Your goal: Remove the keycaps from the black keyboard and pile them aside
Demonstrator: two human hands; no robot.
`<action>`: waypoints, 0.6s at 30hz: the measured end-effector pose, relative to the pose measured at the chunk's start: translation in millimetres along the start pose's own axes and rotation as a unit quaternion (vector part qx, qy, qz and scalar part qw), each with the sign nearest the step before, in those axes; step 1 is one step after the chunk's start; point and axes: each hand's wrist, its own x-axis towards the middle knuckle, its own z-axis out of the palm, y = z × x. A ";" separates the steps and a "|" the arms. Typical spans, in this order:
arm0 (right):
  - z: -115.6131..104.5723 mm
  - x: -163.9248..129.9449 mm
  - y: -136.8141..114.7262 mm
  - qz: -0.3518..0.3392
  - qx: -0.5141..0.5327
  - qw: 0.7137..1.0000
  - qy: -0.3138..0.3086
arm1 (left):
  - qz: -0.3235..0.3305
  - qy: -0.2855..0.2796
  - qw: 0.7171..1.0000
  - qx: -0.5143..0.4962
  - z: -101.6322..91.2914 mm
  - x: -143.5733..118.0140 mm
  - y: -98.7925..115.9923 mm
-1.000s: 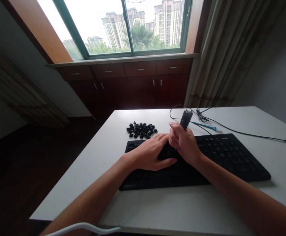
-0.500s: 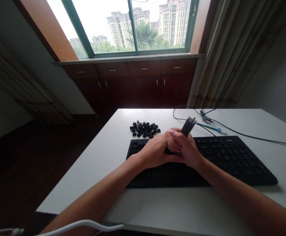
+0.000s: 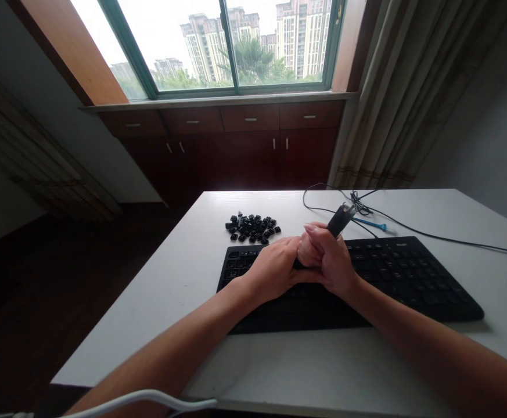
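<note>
My right hand (image 3: 329, 252) is closed in a fist round a black tool with metal prongs (image 3: 341, 219), its pronged end sticking up and to the right. Against that fist sits my left hand (image 3: 273, 267), its thumb reaching under it and its fingers curled. What the left fingers grip is hidden. Both hands are over a black keyboard (image 3: 414, 278) lying flat on the table; they cover its middle. At its left end some key places look bare, without caps. Just beyond the keyboard lies a pile of small black keycaps (image 3: 255, 226).
A blue slim tool (image 3: 369, 223) lies behind the keyboard. Near it a black cable (image 3: 436, 237) is coiled and runs off right across the white table (image 3: 157, 278). A white cable (image 3: 148, 396) crosses by my left forearm. Cabinets (image 3: 231, 154) stand under the window.
The black tool leans further to the right as my right hand tilts. My left hand stays against it. The whole view has shifted slightly.
</note>
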 end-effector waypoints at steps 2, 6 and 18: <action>1.1 0.9 -0.8 -0.007 0.018 1.000 0.010 | 0.000 0.000 1.000 0.009 1.5 -0.8 -1.2; 2.1 2.4 -0.7 -0.018 0.010 1.000 0.020 | 0.006 0.000 1.000 0.022 4.1 -1.4 -2.3; -6.4 6.5 -10.7 -0.039 0.007 0.990 0.139 | 0.139 -0.070 0.987 0.025 -36.6 -3.9 -9.5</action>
